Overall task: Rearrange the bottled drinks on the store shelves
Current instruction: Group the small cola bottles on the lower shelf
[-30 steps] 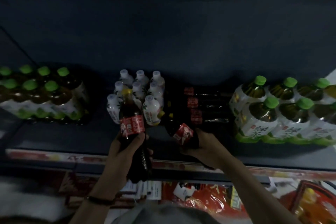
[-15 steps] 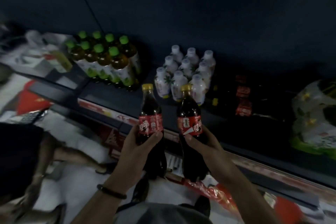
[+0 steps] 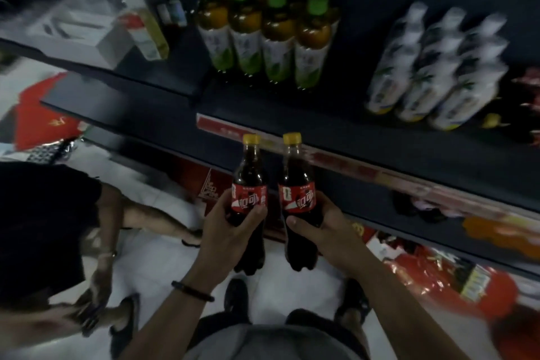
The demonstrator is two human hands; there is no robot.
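I hold two dark cola bottles with yellow caps and red labels upright, side by side, in front of the shelf edge. My left hand (image 3: 230, 228) grips the left cola bottle (image 3: 249, 184) around its label. My right hand (image 3: 318, 228) grips the right cola bottle (image 3: 296, 181) the same way. On the dark shelf (image 3: 292, 108) above them stand several green-capped tea bottles (image 3: 274, 32) and, to the right, several white bottles (image 3: 432, 67).
Another person in a dark top (image 3: 43, 228) crouches at the left, an arm reaching toward the lower shelf. Boxes and a pale bottle (image 3: 146, 26) sit at the shelf's far left. Red packages (image 3: 455, 278) fill the lower shelf at right. White floor lies below.
Both cola bottles have come off the shelf and now stand level in front of it. My view has swung left, so the green-capped bottles are at centre and the other person appears.
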